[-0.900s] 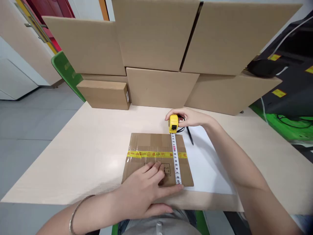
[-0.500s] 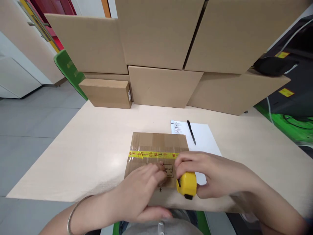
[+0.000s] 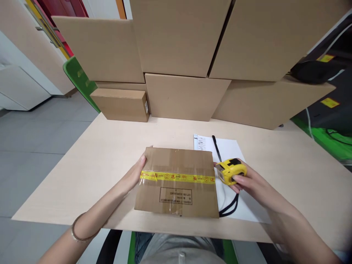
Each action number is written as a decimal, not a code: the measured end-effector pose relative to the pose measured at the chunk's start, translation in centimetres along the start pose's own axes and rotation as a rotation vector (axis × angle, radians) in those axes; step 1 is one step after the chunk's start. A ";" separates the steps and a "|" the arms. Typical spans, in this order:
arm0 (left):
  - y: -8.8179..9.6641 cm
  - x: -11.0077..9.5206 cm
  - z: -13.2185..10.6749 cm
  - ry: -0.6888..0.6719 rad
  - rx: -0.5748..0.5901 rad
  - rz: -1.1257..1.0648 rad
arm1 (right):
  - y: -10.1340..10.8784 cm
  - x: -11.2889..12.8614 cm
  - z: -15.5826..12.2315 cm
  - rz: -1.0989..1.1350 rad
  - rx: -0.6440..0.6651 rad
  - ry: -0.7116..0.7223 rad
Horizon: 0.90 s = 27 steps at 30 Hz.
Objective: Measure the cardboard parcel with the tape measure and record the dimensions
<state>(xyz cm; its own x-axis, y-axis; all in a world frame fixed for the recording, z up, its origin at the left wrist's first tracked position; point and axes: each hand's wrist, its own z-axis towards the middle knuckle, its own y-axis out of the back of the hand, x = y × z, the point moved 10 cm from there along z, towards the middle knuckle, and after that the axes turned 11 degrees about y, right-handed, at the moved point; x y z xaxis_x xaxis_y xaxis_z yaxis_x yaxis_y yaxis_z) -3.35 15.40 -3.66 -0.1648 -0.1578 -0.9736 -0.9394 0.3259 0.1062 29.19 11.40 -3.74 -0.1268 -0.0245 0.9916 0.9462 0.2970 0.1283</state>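
A taped cardboard box (image 3: 178,161) lies in front of me near the table's front edge, a yellow printed strip of tape across its top. My left hand (image 3: 136,172) grips the box at its left side, thumb at the edge and the other fingers mostly hidden behind it. Beyond the opposite side, my right hand (image 3: 242,178) is wrapped round a yellow and black tape measure (image 3: 231,170). Its black strap (image 3: 232,209) hangs down beside the box's right front corner. No drawn-out blade can be made out.
A white sheet of paper (image 3: 249,205) lies partly under the box and right hand, with a black pen (image 3: 216,146) on it. Large cardboard boxes (image 3: 184,97) are stacked along the back of the table (image 3: 68,183). A smaller carton (image 3: 121,106) stands at the back left.
My left hand has moved from the box's near side to its left edge. The right hand with the tape measure has shifted up and right, off the box, and the tape measure has turned.
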 end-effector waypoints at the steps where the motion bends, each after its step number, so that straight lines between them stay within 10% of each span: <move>1: 0.3 -0.5 -0.2 -0.013 -0.003 -0.007 | 0.0 0.4 -0.5 0.030 -0.021 0.000; 6: 1.0 -4.1 -0.4 -0.110 0.077 0.032 | 0.6 3.8 -2.5 0.200 -0.093 0.062; 11: 0.4 -7.5 -0.9 -0.553 -0.029 0.145 | 4.4 7.2 -2.5 0.205 -0.330 0.206; 15: -0.6 -6.1 -1.7 -0.871 -0.087 0.201 | 5.9 11.1 -1.3 -0.080 -0.467 0.308; 20: -0.8 -2.3 -0.4 -0.748 -0.004 0.127 | -2.7 16.5 3.7 -0.503 -0.044 0.490; 27: 0.1 0.8 0.0 -0.688 -0.008 0.122 | -15.1 18.0 8.1 -0.681 0.512 0.637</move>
<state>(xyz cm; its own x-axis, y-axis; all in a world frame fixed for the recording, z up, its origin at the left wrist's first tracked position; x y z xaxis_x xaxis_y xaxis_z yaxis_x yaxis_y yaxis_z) -3.57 15.30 -4.39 -0.0444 0.5064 -0.8612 -0.9288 0.2965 0.2222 10.21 14.24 12.08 -0.2631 -0.7878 0.5569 0.4781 0.3949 0.7845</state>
